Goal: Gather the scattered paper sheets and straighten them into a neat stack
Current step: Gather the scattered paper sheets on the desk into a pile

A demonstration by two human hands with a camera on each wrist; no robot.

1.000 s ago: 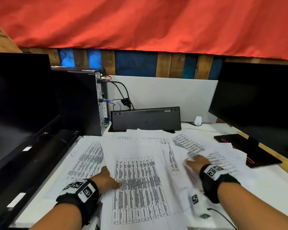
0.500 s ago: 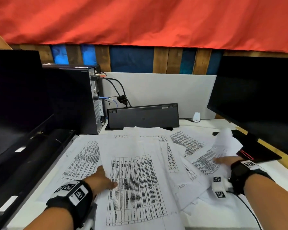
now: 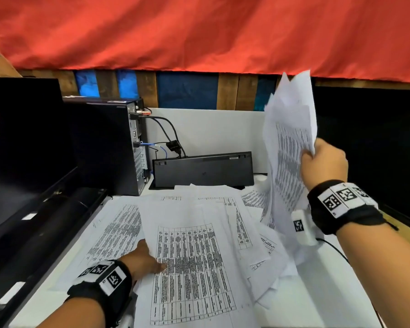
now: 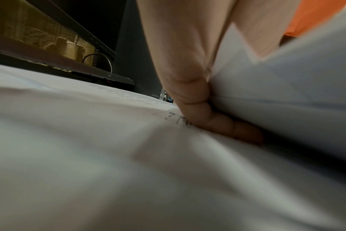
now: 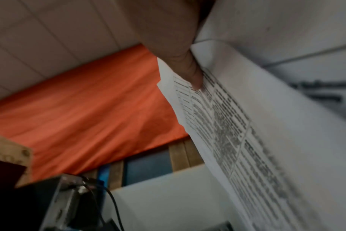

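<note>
Nearest the person, the left hand point(image 3: 144, 261) is lying low on the white desk point(image 3: 327, 301), its fingers slipped under the left edge of a large printed sheet point(image 3: 194, 273) while its thumb is resting on top of that edge. The left wrist view is showing the fingers point(image 4: 223, 123) tucked between this sheet and the paper beneath, so the hand is pinching the sheet's edge. This sheet is white, carrying a dense black table of ruled rows and columns, and it is lying flat on top of the others.

Around and beneath it, the scattered paper sheets point(image 3: 237, 223) are fanning out across the desk at differing angles, overlapping one another, some showing tables or blocks of small text, some showing blank margins. One sheet of text point(image 3: 114, 235) is sticking out to the left under the hand.

Further out on the right, the right hand point(image 3: 323, 163) is holding a lifted bundle of sheets point(image 3: 289, 147) upright above the desk, fingers curled behind and thumb point(image 5: 192, 73) pressing the printed front. The bundle's edges are uneven, its top corners splaying apart, and its lower end is hanging down near the sheets on the desk.

Behind the papers a black keyboard point(image 3: 202, 170) is standing on edge against a white panel point(image 3: 213, 133), with a computer tower point(image 3: 109, 147) to its left, dark monitors point(image 3: 21, 147) on both sides, and a red cloth point(image 3: 199, 31) hanging above.
</note>
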